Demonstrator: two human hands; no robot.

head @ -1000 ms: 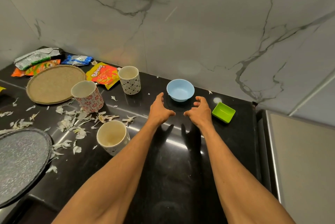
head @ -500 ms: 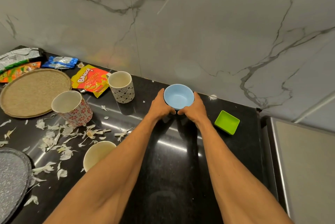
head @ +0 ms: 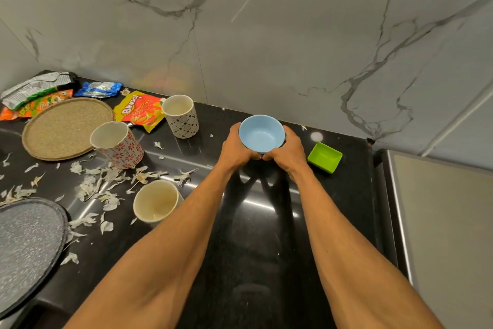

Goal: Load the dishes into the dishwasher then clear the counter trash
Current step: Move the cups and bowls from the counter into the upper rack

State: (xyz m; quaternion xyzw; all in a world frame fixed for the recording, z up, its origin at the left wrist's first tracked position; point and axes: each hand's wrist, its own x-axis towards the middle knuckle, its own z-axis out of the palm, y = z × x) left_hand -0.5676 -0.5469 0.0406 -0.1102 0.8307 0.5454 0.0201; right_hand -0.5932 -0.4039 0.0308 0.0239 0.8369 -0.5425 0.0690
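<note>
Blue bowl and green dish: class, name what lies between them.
In the head view, the right hand, gripping the right side of the blue bowl; a narrow strip of bare black counter separates it from the green dish.

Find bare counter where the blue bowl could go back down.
Biggest bare patch: black counter between the forearms, bordered by the plain cup on the left and the green dish on the right. Smaller gap between the patterned cup and the blue bowl. Left side is crowded: peels, cups, plates, wrappers.
</note>
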